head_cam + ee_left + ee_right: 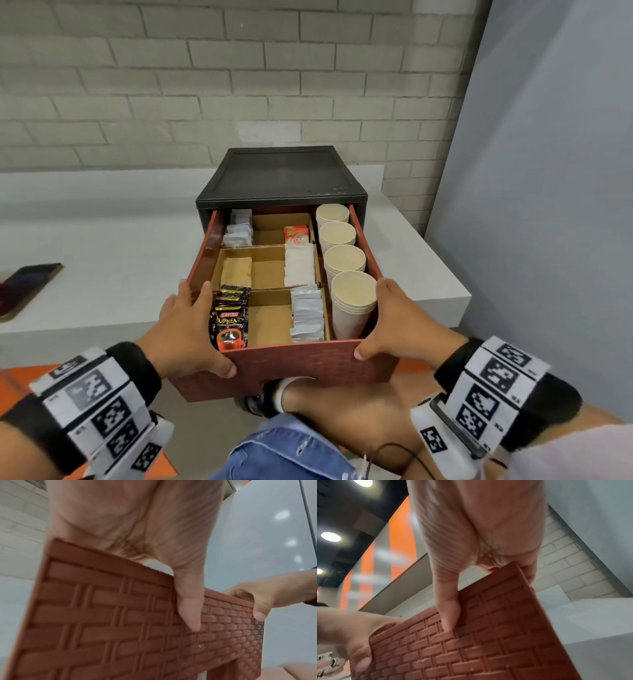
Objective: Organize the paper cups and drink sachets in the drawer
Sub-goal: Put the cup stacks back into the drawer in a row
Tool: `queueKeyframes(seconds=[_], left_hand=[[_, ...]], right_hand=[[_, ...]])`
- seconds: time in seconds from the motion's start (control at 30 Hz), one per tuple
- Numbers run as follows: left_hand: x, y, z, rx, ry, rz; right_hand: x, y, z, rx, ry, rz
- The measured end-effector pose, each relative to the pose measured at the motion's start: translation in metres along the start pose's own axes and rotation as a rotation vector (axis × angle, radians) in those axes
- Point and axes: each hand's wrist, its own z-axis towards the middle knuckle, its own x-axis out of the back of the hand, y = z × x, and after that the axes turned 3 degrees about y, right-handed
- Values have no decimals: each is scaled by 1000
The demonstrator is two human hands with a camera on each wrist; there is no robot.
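Note:
A red-brown drawer (301, 366) with a woven-pattern front stands pulled out of a black cabinet (281, 178). My left hand (202, 329) grips its front left corner, thumb on the front panel (102, 628). My right hand (387, 322) grips the front right corner (488, 649) the same way. Several stacks of paper cups (352, 294) fill the drawer's right column. Cardboard dividers hold the sachets: black coffee sachets (229, 322) front left, white sachets (306, 315) beside them, brown ones (236, 270) and white ones (299, 263) in the middle, grey ones (238, 229) and red ones (296, 234) at the back.
The cabinet sits on a white counter (102, 246) against a brick wall. A dark phone (27, 287) lies at the counter's left edge. A grey wall (548, 205) stands to the right. My knee (342, 394) is under the drawer front.

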Motion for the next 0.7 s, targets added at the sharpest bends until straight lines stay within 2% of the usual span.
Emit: queueKeyframes(seconds=[0.23,0.7], left_hand=[[10,1,15,11,33,-90],[25,11,59,31,70,-229]], right_hand=[[6,-1,17,-18,34,-1],[30,3,75,-36,-14,17]])
